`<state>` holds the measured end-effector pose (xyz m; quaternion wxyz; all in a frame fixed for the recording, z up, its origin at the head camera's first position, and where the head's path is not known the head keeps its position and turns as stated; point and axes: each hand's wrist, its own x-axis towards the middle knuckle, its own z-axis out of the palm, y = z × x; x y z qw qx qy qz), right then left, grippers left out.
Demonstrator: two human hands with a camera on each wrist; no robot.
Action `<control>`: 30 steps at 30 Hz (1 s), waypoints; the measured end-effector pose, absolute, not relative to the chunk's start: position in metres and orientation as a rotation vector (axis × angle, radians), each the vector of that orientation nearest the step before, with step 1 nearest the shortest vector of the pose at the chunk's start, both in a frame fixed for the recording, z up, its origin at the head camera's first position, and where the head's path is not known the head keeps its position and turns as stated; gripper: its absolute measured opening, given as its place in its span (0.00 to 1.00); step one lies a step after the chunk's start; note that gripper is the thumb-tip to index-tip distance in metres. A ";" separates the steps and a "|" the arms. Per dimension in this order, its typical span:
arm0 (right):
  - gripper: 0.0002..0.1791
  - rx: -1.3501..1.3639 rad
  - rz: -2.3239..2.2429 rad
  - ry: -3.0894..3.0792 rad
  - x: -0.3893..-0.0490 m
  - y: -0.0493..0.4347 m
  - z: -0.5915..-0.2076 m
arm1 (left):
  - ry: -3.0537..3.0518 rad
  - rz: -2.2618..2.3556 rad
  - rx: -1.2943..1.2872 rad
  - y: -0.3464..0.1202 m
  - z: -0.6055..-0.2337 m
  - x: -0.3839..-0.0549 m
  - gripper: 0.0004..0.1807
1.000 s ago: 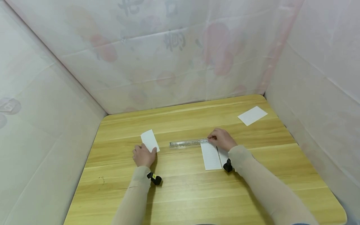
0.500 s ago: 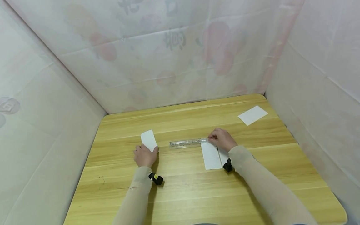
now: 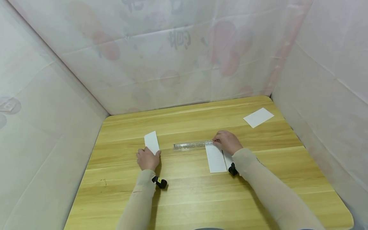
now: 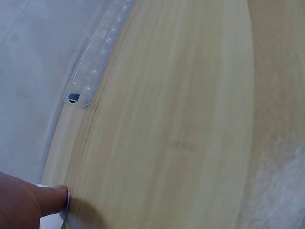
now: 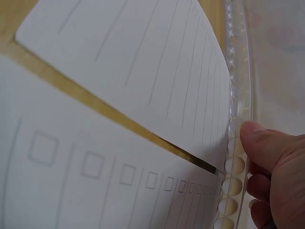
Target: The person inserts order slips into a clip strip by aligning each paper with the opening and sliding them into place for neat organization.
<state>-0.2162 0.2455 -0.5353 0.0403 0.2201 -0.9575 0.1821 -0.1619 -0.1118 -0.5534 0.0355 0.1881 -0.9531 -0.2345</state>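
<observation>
Behind left hand (image 3: 148, 159), white sheet (image 3: 151, 141) partly hidden

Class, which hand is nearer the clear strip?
Right: the right hand grips the strip towards its right end. The left hand is apart, left of it, holding a card.

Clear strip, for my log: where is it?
In the head view, the strip lies right of the left hand, gripped by the right hand at the far edge of two cards.

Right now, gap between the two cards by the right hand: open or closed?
Open: right wrist view shows table between upper card and lower card, narrowing toward clear strip.
</observation>
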 end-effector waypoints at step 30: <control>0.04 0.631 0.406 -2.943 -0.210 0.240 -0.531 | -2.798 -0.963 0.605 -0.116 -0.556 -0.162 0.26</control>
